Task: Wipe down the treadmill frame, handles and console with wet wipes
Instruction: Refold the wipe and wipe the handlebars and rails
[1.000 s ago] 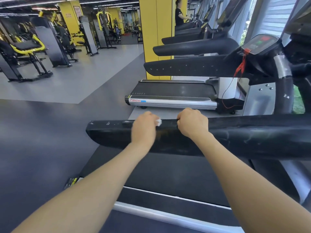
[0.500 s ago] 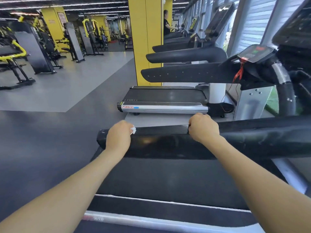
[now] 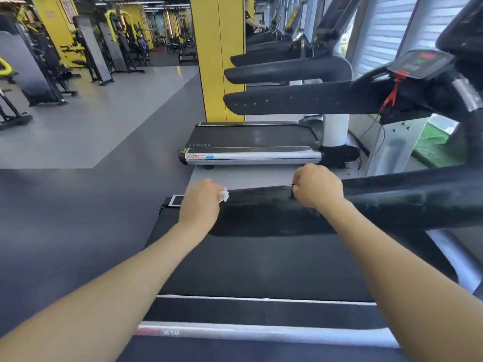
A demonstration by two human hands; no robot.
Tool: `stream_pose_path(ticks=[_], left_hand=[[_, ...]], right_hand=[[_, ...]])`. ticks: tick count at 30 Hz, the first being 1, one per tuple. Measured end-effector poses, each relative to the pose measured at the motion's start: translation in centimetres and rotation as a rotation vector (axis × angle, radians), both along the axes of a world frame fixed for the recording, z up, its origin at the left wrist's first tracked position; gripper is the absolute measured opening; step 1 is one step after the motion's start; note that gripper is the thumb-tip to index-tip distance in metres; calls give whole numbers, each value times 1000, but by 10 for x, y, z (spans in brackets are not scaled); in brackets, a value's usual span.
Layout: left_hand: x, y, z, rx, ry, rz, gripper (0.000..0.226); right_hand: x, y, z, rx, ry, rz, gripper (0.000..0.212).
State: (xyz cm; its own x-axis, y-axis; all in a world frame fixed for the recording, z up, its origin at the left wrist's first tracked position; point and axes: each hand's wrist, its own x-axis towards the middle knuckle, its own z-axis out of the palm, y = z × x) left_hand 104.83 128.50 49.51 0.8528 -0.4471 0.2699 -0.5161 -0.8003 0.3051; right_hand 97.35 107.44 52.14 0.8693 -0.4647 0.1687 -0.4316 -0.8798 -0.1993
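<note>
A long black treadmill handrail (image 3: 392, 199) runs across the view from the right edge to its free end near the middle. My left hand (image 3: 201, 202) sits at that free end, closed around a crumpled white wet wipe (image 3: 224, 195) of which only a corner shows. My right hand (image 3: 317, 188) grips the top of the same rail further right, fist closed. Below the rail lies the black running belt (image 3: 261, 267) with a silver side rail (image 3: 261, 333). The console (image 3: 420, 64) with a red safety cord sits at the upper right.
A second treadmill (image 3: 251, 150) stands just beyond, with more in a row behind it. A yellow pillar (image 3: 219, 58) rises behind them. Weight machines (image 3: 88, 53) fill the far left. A person stands on a distant treadmill (image 3: 249, 20). Grey floor spreads to the left.
My left hand has slid leftward along the handrail with the wipe, from beside my right hand out to the rail's free end. My right hand keeps its grip. The view has swung slightly.
</note>
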Motion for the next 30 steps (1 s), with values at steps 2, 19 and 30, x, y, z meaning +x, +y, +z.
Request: stream_pose_path(ticks=[2, 19, 30], left_hand=[[-8, -21, -2, -42, -3, -19, 25], [-7, -36, 6, 39, -14, 49, 20], [3, 3, -5, -16, -57, 20, 21]], right_hand=[[-1, -1, -2, -12, -14, 7, 24], [-3, -2, -4, -41, -20, 51, 21], [-7, 0, -1, -14, -5, 55, 21]])
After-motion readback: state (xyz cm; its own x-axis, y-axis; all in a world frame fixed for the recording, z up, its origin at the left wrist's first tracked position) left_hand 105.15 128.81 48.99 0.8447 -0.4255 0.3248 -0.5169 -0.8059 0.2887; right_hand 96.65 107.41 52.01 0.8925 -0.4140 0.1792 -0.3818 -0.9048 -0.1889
